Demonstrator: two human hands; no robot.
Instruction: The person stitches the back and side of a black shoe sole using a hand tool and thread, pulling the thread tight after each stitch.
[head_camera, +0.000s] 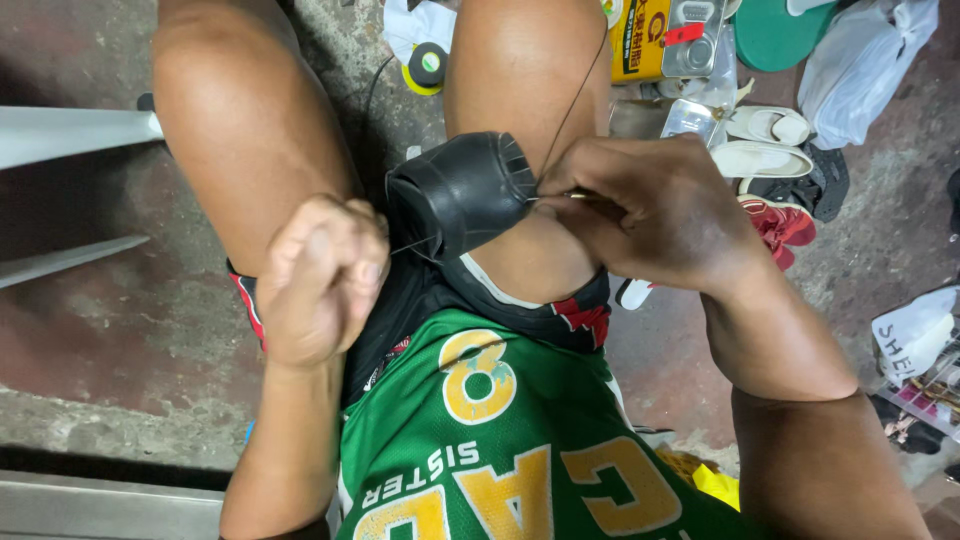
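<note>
Mid-stitch on a black shoe (460, 190): right hand (650, 215) grips a needle (560, 197), clenched left hand (320, 275) pulls thread (412, 245) taut; seam unfinished.

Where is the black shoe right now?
In the head view, the black shoe sits mid-frame between the person's knees, resting against the right thigh, with the right hand touching its edge.
</note>
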